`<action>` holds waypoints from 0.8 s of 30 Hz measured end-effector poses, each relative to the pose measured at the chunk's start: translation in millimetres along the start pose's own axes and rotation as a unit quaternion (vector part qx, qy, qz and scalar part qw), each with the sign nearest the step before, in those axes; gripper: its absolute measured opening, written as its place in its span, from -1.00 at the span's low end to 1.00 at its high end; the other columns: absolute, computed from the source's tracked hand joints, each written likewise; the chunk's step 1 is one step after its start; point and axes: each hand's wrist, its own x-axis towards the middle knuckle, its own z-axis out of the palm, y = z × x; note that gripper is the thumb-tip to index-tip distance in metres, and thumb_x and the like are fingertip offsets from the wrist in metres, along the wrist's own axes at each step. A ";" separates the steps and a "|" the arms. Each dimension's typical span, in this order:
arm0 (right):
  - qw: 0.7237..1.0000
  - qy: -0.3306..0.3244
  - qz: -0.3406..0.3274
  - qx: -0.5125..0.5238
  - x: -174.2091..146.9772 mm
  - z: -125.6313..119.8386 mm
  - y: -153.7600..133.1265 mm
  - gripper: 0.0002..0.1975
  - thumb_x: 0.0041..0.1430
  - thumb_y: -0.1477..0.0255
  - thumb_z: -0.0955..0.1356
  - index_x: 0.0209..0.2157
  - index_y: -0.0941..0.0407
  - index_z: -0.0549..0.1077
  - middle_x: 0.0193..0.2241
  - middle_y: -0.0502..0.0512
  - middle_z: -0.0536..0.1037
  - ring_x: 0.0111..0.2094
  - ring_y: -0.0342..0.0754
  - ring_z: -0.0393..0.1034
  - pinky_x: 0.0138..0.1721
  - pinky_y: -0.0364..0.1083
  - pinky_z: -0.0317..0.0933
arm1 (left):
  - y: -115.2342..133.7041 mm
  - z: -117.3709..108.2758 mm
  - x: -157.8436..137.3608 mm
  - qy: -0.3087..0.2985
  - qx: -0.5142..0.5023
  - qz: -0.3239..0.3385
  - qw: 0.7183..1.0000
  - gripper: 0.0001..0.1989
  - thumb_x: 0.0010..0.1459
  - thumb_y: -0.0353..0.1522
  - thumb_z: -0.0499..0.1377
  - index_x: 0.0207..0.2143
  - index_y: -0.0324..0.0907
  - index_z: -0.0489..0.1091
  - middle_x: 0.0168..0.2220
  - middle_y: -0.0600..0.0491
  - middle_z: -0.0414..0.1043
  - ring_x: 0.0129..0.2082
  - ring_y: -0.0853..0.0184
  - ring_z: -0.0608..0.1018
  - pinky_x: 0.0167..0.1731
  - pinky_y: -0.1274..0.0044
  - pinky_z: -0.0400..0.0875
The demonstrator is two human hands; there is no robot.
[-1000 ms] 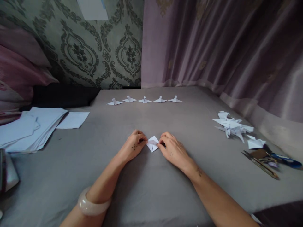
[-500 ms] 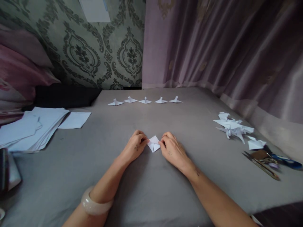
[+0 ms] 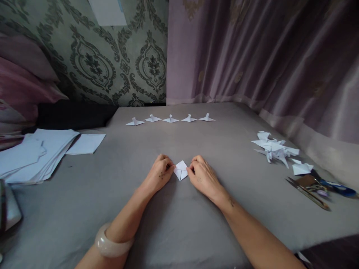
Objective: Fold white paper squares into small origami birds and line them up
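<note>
A small white folded paper, diamond-shaped with a crease down its lower half, lies between my two hands on the grey cloth. My left hand pinches its left corner between thumb and forefinger. At the right corner, my right hand grips it the same way, fingers curled. A pale bangle circles my left forearm. Farther back, several folded paper pieces with upright tips stand in a row.
White paper sheets are stacked at the left, with a smaller pile beside them. On the right lie a heap of folded paper figures, another folded piece, and scissors among small items. A black cloth sits at the back left.
The whole view has shifted slightly. Both hands keep their pinch on the folded paper's corners, with no clear change in the paper.
</note>
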 end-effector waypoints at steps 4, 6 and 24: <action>1.000 -0.008 -0.004 0.014 0.7 -1.8 0.8 -0.81 0.23 0.43 0.21 -0.38 0.15 0.41 -0.19 0.17 0.39 -0.16 -0.04 0.35 -0.08 -0.09 0.22 | -3.1 0.7 0.1 -0.007 -0.006 0.003 1.000 -0.87 0.10 -0.39 0.10 -0.48 -0.23 0.37 -0.29 -0.03 0.32 -0.36 0.35 0.42 -0.31 0.48 0.36; 1.000 -0.013 -0.001 0.027 0.8 -4.5 1.0 -0.82 0.23 0.42 0.22 -0.38 0.14 0.40 -0.19 0.17 0.39 -0.16 -0.05 0.35 -0.08 -0.10 0.22 | -4.5 1.3 -0.2 -0.005 -0.006 0.003 1.000 -0.90 0.09 -0.40 0.11 -0.47 -0.22 0.36 -0.30 -0.01 0.31 -0.37 0.35 0.41 -0.32 0.49 0.35; 0.985 -0.024 -0.146 -0.085 -11.7 -11.6 -16.0 -0.68 0.26 0.63 0.14 -0.05 0.08 0.35 -0.14 0.12 0.41 -0.15 -0.02 0.28 -0.27 -0.09 0.19 | 36.2 13.0 -22.0 -0.103 0.343 0.144 0.922 -0.79 0.21 -0.48 0.01 -0.21 -0.24 0.43 -0.20 -0.14 0.40 -0.15 0.09 0.36 -0.26 0.35 0.32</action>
